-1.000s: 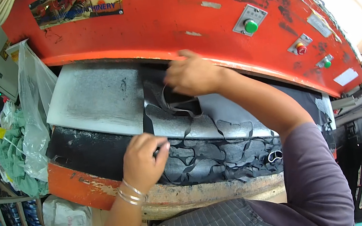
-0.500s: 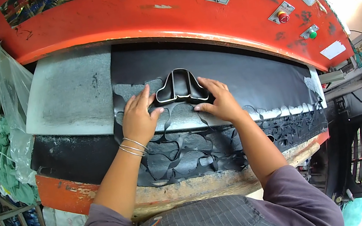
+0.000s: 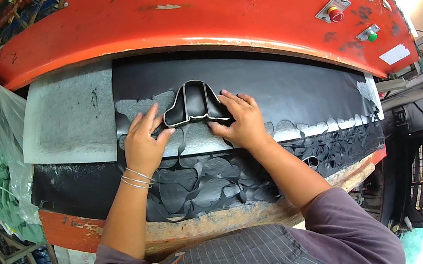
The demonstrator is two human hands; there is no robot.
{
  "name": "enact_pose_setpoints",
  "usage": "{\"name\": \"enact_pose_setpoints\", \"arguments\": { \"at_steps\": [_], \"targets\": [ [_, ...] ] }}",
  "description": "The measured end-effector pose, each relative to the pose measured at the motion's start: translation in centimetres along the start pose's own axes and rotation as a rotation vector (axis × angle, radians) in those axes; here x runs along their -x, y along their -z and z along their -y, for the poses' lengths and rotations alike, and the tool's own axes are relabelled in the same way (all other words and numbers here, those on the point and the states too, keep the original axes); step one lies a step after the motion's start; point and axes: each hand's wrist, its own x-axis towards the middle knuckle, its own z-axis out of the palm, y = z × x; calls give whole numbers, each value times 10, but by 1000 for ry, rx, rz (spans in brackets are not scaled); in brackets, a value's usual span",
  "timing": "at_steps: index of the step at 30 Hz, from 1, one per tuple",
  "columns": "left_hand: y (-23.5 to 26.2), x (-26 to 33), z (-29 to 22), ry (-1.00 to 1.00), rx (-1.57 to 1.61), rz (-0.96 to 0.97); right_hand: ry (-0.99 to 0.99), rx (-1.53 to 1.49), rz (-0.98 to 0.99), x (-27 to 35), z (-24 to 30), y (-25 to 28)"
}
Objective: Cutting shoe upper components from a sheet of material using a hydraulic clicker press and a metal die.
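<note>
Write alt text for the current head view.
A person's left hand and right hand flank a bell-shaped metal frame over a black sheet. A red machine stands behind; curled black scraps lie in front.

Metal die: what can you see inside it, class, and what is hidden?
Inside the die, two dividers make three openings, all dark within. Whatever lies directly under its edges is covered.
</note>
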Motion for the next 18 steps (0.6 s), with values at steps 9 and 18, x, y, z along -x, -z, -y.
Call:
{"name": "enact_pose_setpoints", "arguments": {
  "at_steps": [9, 18],
  "targets": [
    [7, 1, -19, 137, 55, -40, -51, -76, -56, 8, -13, 23],
    [23, -92, -187, -407, 137, -3, -456, 53, -1344, -29, -176, 263]
  ]
}}
